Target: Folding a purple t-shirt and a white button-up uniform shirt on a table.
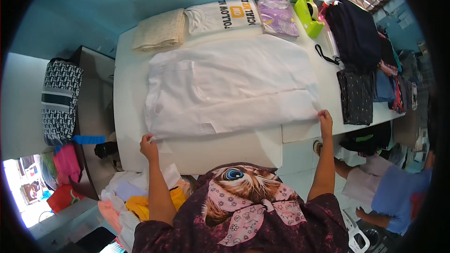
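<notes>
A white garment [228,88] with stitched seams lies spread flat across the white table [228,151]. At its near left corner, my left hand [149,147] pinches the edge between thumb and fingers. My right hand [325,121] grips the near right corner in the same way, close to the table's front edge. Soft wrinkles run through the middle of the cloth. A small flap or slit shows along its near edge.
Along the wall sit a folded beige cloth [160,30], a white printed shirt [223,15], a purple printed shirt [278,17] and a green tape dispenser [308,17]. Dark folded clothes [355,96] lie right. Loose clothes [140,193] are piled below left. Another person [386,189] is at right.
</notes>
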